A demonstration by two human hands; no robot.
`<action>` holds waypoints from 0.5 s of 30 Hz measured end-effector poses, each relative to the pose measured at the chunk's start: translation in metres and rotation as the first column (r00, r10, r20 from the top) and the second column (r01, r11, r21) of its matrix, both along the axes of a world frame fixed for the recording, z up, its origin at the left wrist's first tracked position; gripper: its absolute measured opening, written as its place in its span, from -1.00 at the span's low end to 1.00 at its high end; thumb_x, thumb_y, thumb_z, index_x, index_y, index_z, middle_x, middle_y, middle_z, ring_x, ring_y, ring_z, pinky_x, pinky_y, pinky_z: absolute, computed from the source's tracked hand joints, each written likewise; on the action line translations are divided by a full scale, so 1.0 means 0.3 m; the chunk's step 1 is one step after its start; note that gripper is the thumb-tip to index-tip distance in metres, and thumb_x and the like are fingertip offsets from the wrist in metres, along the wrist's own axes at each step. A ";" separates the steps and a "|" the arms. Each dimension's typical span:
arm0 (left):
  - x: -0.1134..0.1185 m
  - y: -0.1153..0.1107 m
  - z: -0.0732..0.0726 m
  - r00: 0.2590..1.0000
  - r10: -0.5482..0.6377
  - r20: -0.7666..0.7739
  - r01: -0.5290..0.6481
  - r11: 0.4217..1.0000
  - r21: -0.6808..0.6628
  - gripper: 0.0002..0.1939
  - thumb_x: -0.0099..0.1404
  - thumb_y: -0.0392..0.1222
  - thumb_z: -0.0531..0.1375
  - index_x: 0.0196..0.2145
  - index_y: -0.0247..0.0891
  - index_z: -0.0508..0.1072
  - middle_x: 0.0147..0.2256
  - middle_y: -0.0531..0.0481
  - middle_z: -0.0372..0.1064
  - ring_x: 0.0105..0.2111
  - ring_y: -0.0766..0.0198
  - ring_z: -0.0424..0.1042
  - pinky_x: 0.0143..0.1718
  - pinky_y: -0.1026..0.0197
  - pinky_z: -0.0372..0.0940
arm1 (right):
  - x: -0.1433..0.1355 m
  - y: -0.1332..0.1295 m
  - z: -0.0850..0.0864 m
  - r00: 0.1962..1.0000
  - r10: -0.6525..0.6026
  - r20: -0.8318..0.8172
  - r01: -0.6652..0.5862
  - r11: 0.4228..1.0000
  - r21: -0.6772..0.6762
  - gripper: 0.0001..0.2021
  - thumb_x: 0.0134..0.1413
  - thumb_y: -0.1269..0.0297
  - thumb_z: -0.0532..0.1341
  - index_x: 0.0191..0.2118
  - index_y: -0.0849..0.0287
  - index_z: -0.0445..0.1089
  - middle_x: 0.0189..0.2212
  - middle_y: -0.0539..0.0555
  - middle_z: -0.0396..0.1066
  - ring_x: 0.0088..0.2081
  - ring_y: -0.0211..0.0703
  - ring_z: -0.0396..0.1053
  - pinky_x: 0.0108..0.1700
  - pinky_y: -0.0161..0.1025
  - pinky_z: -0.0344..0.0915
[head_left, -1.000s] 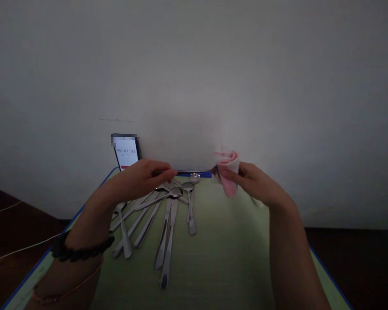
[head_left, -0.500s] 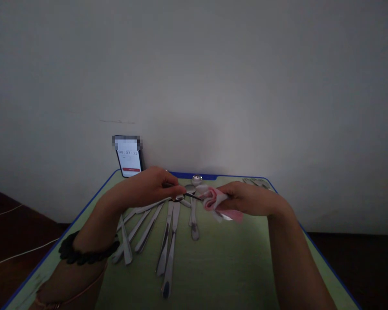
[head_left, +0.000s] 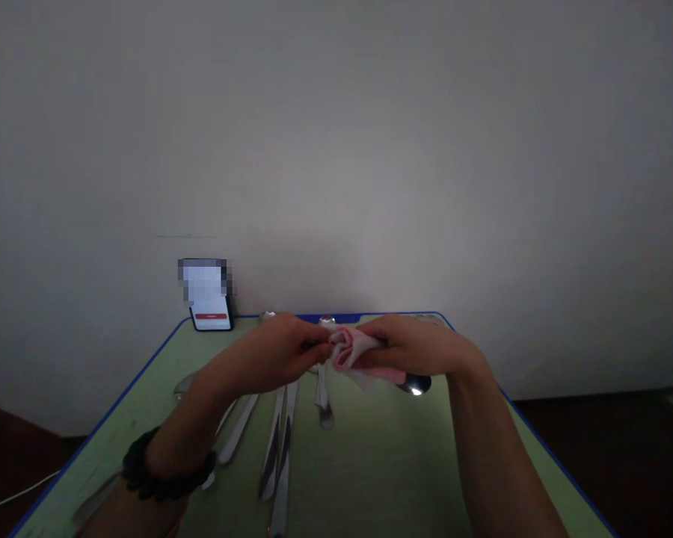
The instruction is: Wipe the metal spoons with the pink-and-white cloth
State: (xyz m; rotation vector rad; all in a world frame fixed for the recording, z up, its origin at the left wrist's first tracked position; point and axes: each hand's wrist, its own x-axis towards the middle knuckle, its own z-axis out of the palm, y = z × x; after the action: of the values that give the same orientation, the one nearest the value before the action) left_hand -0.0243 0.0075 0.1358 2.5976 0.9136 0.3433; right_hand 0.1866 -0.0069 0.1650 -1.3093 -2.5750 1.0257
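Observation:
A pink and white cloth (head_left: 352, 351) is bunched in my right hand (head_left: 412, 345), whose fingers are closed on it. Out of the cloth's right end sticks the shiny bowl of a spoon (head_left: 418, 384); the rest of that spoon is covered. My left hand (head_left: 283, 351) pinches at the cloth's left edge, where the spoon's handle end is hidden by fingers and cloth. Below my left hand, several knives (head_left: 280, 456) lie on the green table. Just under the cloth rests other cutlery (head_left: 324, 400), partly covered.
A phone (head_left: 209, 299) leans upright against the wall at the back left. The green table (head_left: 381, 463) has a blue rim. More cutlery lies at the back right edge, mostly behind my right hand, and at the far left.
My hands have come closer together. The spoon's bowl now shows farther out of the cloth's right end, and its handle no longer shows between my hands. The view has shifted.

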 end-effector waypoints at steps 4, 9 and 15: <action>-0.021 0.005 0.002 0.998 0.055 0.013 -0.055 0.998 0.041 -0.61 0.34 -0.04 -0.03 -0.40 -0.32 0.47 -0.58 0.07 0.33 -0.60 0.43 0.21 -0.54 0.38 -0.01 | -0.001 -0.008 -0.002 0.999 -0.046 0.024 0.045 0.998 0.047 -0.79 0.01 0.28 0.15 -0.25 0.23 0.45 -0.53 -0.02 0.38 -0.50 -0.30 0.23 -0.45 -0.37 0.10; -0.060 0.001 0.033 0.986 0.162 0.044 -0.166 0.979 0.116 -0.56 0.34 0.00 -0.05 -0.47 -0.33 0.45 -0.61 0.07 0.31 -0.61 0.43 0.20 -0.56 0.38 -0.02 | 0.030 -0.022 0.004 0.987 -0.149 -0.053 0.154 0.980 0.126 -0.74 0.04 0.19 0.13 -0.20 0.18 0.46 -0.35 0.05 0.47 -0.36 -0.19 0.32 -0.32 -0.31 0.18; -0.060 -0.014 0.051 0.974 0.196 0.117 -0.214 0.961 0.174 -0.59 0.34 -0.01 -0.02 -0.46 -0.32 0.45 -0.63 0.10 0.29 -0.63 0.45 0.21 -0.56 0.39 -0.01 | 0.065 -0.035 0.017 0.973 -0.226 -0.050 0.230 0.964 0.130 -0.64 0.08 0.05 0.09 -0.15 0.17 0.43 -0.34 0.07 0.47 -0.36 -0.17 0.34 -0.35 -0.31 0.19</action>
State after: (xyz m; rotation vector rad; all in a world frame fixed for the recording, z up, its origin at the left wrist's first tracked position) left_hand -0.0424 0.0033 0.1510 2.6268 1.1700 0.6354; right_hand 0.2062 -0.0174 0.1701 -1.4940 -2.3517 0.8116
